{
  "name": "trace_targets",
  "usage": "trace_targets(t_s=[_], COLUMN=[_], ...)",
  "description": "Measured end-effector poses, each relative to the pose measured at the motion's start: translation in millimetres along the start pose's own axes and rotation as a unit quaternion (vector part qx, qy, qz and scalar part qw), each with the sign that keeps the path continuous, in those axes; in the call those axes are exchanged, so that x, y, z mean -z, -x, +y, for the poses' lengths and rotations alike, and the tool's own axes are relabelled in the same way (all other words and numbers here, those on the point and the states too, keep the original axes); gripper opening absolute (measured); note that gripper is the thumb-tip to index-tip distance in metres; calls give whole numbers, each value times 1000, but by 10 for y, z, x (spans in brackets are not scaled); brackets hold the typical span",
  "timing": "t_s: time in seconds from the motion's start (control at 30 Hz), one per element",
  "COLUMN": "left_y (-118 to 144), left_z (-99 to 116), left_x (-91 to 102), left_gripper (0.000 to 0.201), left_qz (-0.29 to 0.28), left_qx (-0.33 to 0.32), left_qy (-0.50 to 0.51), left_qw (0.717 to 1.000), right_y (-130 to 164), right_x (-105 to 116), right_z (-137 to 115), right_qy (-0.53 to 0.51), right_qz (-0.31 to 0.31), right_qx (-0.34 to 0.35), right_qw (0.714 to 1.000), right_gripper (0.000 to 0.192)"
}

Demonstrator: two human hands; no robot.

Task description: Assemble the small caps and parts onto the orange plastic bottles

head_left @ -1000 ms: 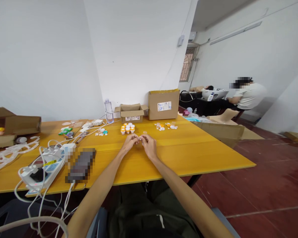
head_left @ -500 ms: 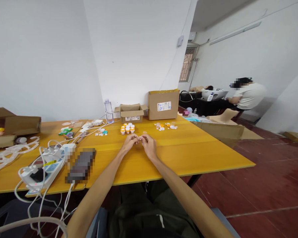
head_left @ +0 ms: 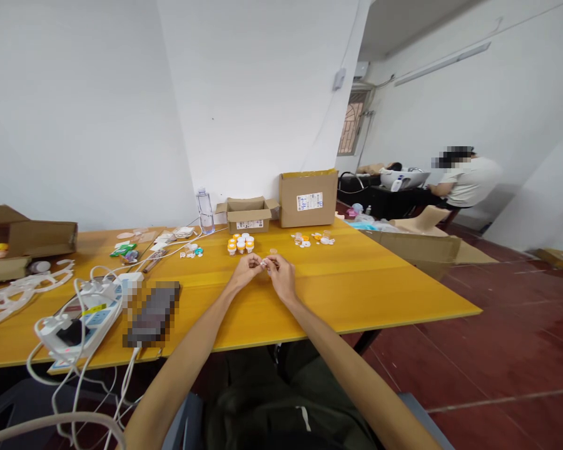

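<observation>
My left hand [head_left: 246,270] and my right hand [head_left: 281,275] meet over the middle of the wooden table [head_left: 356,281]. Both are closed in a pinch on a small white part [head_left: 263,264] between the fingertips; its exact kind is too small to make out. Just beyond the fingers lies a small clear round piece [head_left: 273,252]. Behind my left hand stands a cluster of small white jars with orange bands [head_left: 241,244]. Loose white, orange and clear round pieces [head_left: 304,242] are scattered farther back on the right.
At the back stand an open carton [head_left: 248,220], a taller cardboard box [head_left: 308,200] and a water bottle [head_left: 205,211]. A phone [head_left: 154,312], a power strip [head_left: 91,319] and tangled white cables occupy the left. Another person [head_left: 471,178] sits in the right background.
Both hands stay nearly in place, with only slight finger movement around the small white part. The view has shifted very slightly.
</observation>
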State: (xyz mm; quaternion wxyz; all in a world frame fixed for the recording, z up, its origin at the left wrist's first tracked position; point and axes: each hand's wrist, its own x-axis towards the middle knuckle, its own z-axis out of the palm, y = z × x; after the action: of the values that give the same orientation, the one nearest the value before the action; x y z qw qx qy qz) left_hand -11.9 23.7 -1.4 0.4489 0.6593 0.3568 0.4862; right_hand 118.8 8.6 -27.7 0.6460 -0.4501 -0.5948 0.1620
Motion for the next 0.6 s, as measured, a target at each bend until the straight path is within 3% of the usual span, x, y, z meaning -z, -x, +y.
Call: trace_targets(t_s=[0.6], left_y=[6], left_z=[-17], left_x=[3], left_gripper=[27], left_qz=[-1], left_qx=[-29], left_qy=[-28], left_qw=[999], right_y=[6], right_x=[17], right_z=[-11], right_qy=[23], right_qz=[-2], right_qx=[6], right_qw=[1000], right_gripper=[18])
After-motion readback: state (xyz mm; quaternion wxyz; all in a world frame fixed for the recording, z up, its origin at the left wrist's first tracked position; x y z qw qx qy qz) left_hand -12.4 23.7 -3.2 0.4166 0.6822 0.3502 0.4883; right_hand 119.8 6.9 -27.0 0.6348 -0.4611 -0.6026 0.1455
